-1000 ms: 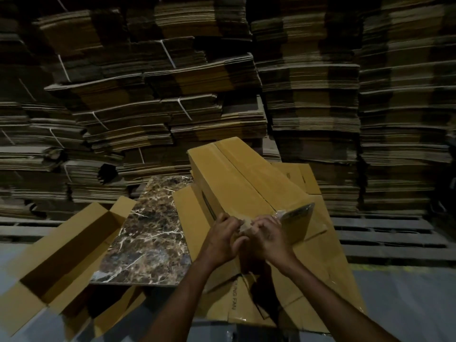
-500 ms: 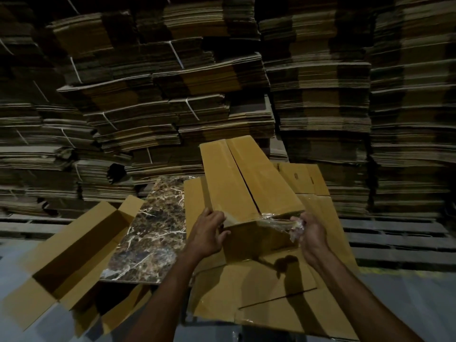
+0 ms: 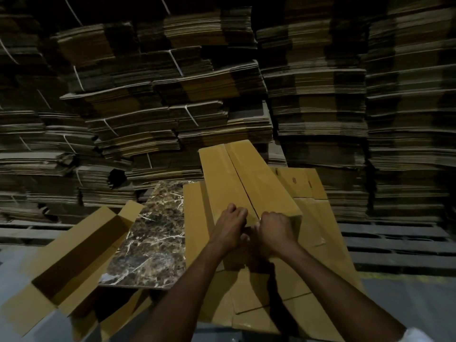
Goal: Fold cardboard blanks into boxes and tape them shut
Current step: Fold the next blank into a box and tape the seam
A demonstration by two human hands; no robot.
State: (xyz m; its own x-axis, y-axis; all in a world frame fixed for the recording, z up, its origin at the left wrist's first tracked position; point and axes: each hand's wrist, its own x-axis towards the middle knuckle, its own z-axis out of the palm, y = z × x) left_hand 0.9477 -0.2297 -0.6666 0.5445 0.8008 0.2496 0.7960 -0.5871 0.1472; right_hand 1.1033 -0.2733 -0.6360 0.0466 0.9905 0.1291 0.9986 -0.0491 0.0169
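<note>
A long folded cardboard box (image 3: 237, 178) lies on a pile of flat blanks (image 3: 318, 245), its two top flaps meeting in a lengthwise seam. Both my hands are at its near end, close together on either side of the seam. My left hand (image 3: 230, 223) grips the box's near top edge with curled fingers. My right hand (image 3: 275, 228) is a fist against the end face, curled round clear tape (image 3: 257, 220), of which only a small glint shows between the hands.
An open long box (image 3: 74, 262) lies at the lower left beside a dark marble-patterned slab (image 3: 153, 243). Tall stacks of bundled flat cardboard (image 3: 172, 95) wall the whole back. Wooden pallets (image 3: 394, 243) lie on the floor at right.
Half a second ago my hands were apart with clear tape stretched across the box's near end. My right hand has moved left, and both hands now meet at the seam.
</note>
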